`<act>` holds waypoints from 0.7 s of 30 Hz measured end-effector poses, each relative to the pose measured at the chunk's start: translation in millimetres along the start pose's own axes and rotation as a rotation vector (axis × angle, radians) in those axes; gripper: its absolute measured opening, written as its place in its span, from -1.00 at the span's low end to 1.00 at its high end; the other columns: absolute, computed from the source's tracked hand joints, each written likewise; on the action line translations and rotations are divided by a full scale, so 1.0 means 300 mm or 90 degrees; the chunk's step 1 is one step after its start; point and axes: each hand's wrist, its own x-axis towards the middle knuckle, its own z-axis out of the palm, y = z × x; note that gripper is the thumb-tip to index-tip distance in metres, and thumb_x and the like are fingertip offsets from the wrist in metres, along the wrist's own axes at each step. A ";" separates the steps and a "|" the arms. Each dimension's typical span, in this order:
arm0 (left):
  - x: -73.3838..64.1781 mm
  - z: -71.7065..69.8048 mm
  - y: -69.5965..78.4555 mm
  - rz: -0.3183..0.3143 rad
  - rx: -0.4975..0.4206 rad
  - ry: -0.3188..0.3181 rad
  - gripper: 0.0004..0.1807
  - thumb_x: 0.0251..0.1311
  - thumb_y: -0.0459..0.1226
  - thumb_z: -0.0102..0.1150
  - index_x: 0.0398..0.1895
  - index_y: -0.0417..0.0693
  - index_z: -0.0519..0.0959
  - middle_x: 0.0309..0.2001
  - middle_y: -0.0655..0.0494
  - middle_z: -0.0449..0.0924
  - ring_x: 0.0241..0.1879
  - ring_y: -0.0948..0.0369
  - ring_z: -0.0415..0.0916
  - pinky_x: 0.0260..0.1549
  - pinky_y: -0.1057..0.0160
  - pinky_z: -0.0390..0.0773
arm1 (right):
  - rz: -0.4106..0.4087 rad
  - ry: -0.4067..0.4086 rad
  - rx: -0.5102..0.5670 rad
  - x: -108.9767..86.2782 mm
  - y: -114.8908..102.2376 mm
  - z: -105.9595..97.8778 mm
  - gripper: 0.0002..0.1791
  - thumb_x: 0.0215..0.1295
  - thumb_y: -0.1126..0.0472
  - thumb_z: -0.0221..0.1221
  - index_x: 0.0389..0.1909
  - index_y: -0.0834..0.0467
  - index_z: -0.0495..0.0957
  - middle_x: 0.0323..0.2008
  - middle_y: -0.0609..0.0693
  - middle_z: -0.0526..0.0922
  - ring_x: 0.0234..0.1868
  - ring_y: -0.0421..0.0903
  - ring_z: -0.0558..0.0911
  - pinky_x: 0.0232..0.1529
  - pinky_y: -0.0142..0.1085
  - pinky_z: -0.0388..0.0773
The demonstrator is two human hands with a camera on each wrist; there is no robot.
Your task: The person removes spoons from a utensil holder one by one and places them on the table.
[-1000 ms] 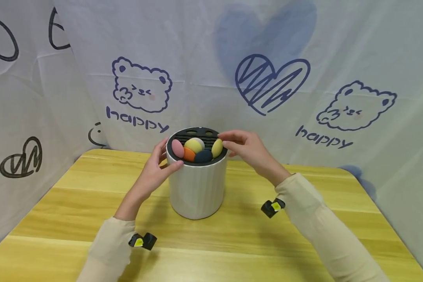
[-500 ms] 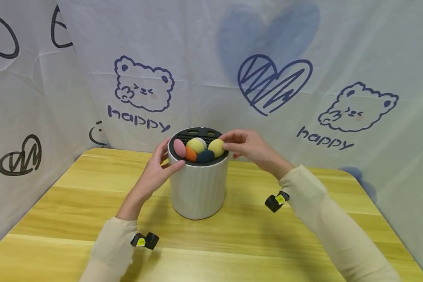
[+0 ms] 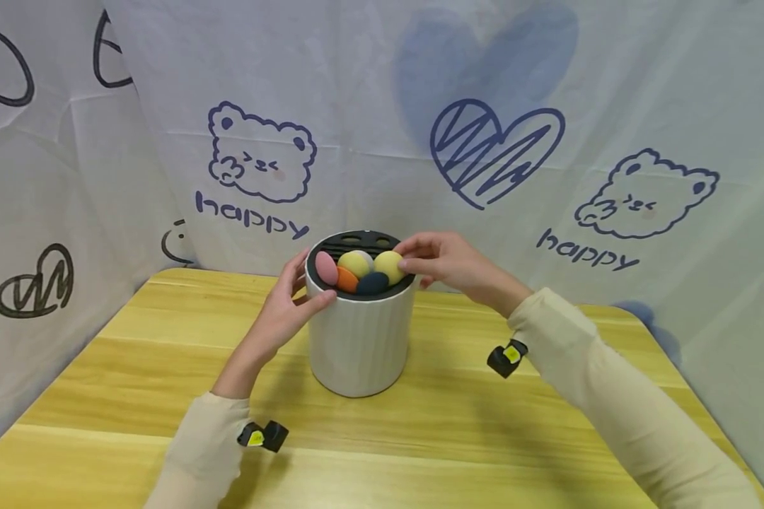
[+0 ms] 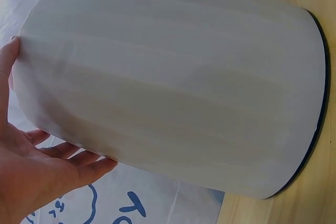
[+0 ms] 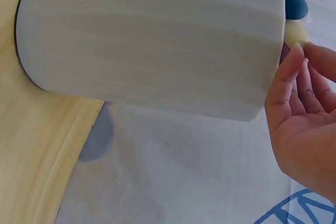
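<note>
Two grips: clasping white canister [image 3: 359, 346] at 9 o'clock with left hand [image 3: 283, 311], probably for steadiness; pinching yellow egg-shaped piece [image 3: 388, 266] at 3 o'clock on black top [image 3: 366, 237] with right hand [image 3: 455, 263], probably against rolling.

Right grip [image 5: 304, 121] on a yellow oval [image 5: 296, 32], just beside a blue oval [image 5: 295, 2] and white container [image 5: 152, 40].

Head view: blue "happy" [image 3: 251, 214] on white cloth [image 3: 369, 78], left of centre, under bear drawing [image 3: 261, 155]. Second "happy" [image 3: 587, 249], right side, under another bear drawing [image 3: 646, 194]. Left wrist view, bottom: cut-off blue letters [image 4: 130, 206], look like "To", on cloth. Yellow labels [image 3: 512, 353] on wrist cameras [image 3: 502, 362]: unreadable.
</note>
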 end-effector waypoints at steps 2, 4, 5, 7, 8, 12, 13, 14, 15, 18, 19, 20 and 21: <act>0.000 0.001 -0.002 0.002 0.001 0.001 -0.11 0.25 -0.15 0.19 0.54 -0.03 -0.08 0.46 -0.14 0.00 0.40 -0.11 0.05 0.31 -0.11 0.15 | 0.000 0.009 0.007 0.003 0.002 0.007 -0.70 0.35 0.26 0.18 0.05 0.27 0.54 -0.11 0.10 0.64 -0.18 -0.01 0.56 -0.21 -0.21 0.58; 0.001 0.002 -0.004 0.002 0.001 0.003 -0.11 0.25 -0.15 0.19 0.54 -0.03 -0.07 0.46 -0.14 0.01 0.39 -0.11 0.06 0.30 -0.11 0.16 | -0.002 0.018 0.013 0.006 0.004 0.015 -0.71 0.35 0.28 0.17 0.05 0.29 0.54 -0.12 0.11 0.64 -0.20 -0.02 0.56 -0.23 -0.22 0.58; 0.001 0.003 -0.004 0.002 0.002 0.004 -0.11 0.25 -0.15 0.19 0.54 -0.03 -0.07 0.46 -0.14 0.01 0.39 -0.10 0.06 0.30 -0.10 0.17 | -0.003 0.022 0.019 0.006 0.005 0.020 -0.71 0.35 0.29 0.16 0.05 0.29 0.54 -0.13 0.11 0.64 -0.21 -0.03 0.56 -0.24 -0.23 0.58; 0.000 0.003 -0.005 0.001 0.004 0.006 -0.11 0.25 -0.14 0.19 0.53 -0.04 -0.07 0.46 -0.14 0.02 0.39 -0.10 0.07 0.30 -0.10 0.17 | -0.006 0.026 0.028 0.005 0.002 0.029 -0.71 0.35 0.31 0.16 0.06 0.29 0.53 -0.13 0.11 0.64 -0.22 -0.04 0.55 -0.26 -0.24 0.57; -0.001 0.002 -0.005 0.001 0.004 0.006 -0.11 0.25 -0.13 0.19 0.54 -0.03 -0.07 0.45 -0.15 0.02 0.39 -0.10 0.07 0.30 -0.10 0.17 | -0.007 0.026 0.032 0.005 0.002 0.033 -0.70 0.34 0.32 0.16 0.06 0.29 0.53 -0.13 0.11 0.64 -0.22 -0.05 0.55 -0.27 -0.24 0.57; -0.001 0.000 -0.004 -0.001 0.005 0.006 -0.10 0.24 -0.12 0.19 0.54 -0.05 -0.08 0.45 -0.15 0.03 0.39 -0.10 0.07 0.31 -0.10 0.16 | -0.007 0.025 0.044 0.004 0.004 0.040 -0.68 0.32 0.35 0.18 0.08 0.30 0.53 -0.11 0.10 0.64 -0.20 -0.08 0.56 -0.27 -0.25 0.56; 0.000 0.000 -0.004 -0.001 0.005 0.004 -0.09 0.24 -0.11 0.20 0.54 -0.04 -0.08 0.45 -0.15 0.03 0.39 -0.10 0.07 0.31 -0.10 0.16 | -0.006 0.026 0.045 0.003 0.004 0.041 -0.68 0.32 0.35 0.18 0.08 0.31 0.52 -0.11 0.10 0.64 -0.20 -0.08 0.57 -0.28 -0.27 0.55; 0.001 0.000 -0.003 -0.002 0.005 0.003 -0.09 0.24 -0.11 0.20 0.54 -0.04 -0.08 0.45 -0.14 0.03 0.39 -0.09 0.07 0.31 -0.10 0.16 | -0.006 0.028 0.047 0.003 0.005 0.041 -0.67 0.32 0.36 0.17 0.09 0.32 0.52 -0.11 0.11 0.64 -0.20 -0.09 0.57 -0.28 -0.28 0.55; 0.002 0.000 -0.002 -0.001 0.003 0.003 -0.10 0.24 -0.12 0.19 0.53 -0.04 -0.07 0.45 -0.14 0.03 0.39 -0.09 0.07 0.31 -0.10 0.16 | -0.006 0.029 0.046 0.003 0.006 0.041 -0.67 0.32 0.36 0.17 0.09 0.33 0.52 -0.11 0.11 0.64 -0.21 -0.09 0.57 -0.29 -0.30 0.55; 0.002 0.000 0.000 -0.003 0.003 0.000 -0.11 0.25 -0.12 0.19 0.53 -0.03 -0.07 0.46 -0.12 0.02 0.40 -0.09 0.06 0.31 -0.11 0.15 | -0.006 0.033 0.047 0.004 0.007 0.044 -0.67 0.33 0.37 0.15 0.10 0.35 0.51 -0.12 0.11 0.64 -0.24 -0.09 0.55 -0.31 -0.31 0.54; 0.001 0.000 0.000 -0.002 0.001 0.000 -0.11 0.25 -0.12 0.19 0.53 -0.02 -0.07 0.46 -0.12 0.01 0.40 -0.09 0.05 0.31 -0.12 0.15 | -0.004 0.034 0.050 0.003 0.006 0.045 -0.67 0.34 0.37 0.15 0.10 0.34 0.51 -0.12 0.12 0.64 -0.25 -0.09 0.54 -0.31 -0.32 0.54; 0.000 0.000 0.000 -0.002 0.000 0.000 -0.11 0.25 -0.12 0.18 0.53 -0.02 -0.07 0.47 -0.12 0.01 0.40 -0.10 0.05 0.31 -0.12 0.14 | -0.006 0.036 0.053 0.004 0.005 0.046 -0.67 0.34 0.37 0.14 0.10 0.35 0.51 -0.13 0.12 0.63 -0.27 -0.09 0.53 -0.32 -0.32 0.53; -0.001 -0.001 0.000 -0.002 -0.001 0.000 -0.12 0.25 -0.12 0.18 0.53 -0.01 -0.06 0.47 -0.11 0.00 0.40 -0.10 0.05 0.31 -0.13 0.14 | -0.009 0.037 0.055 0.005 0.006 0.046 -0.68 0.35 0.37 0.14 0.10 0.36 0.50 -0.13 0.11 0.63 -0.29 -0.09 0.52 -0.33 -0.32 0.52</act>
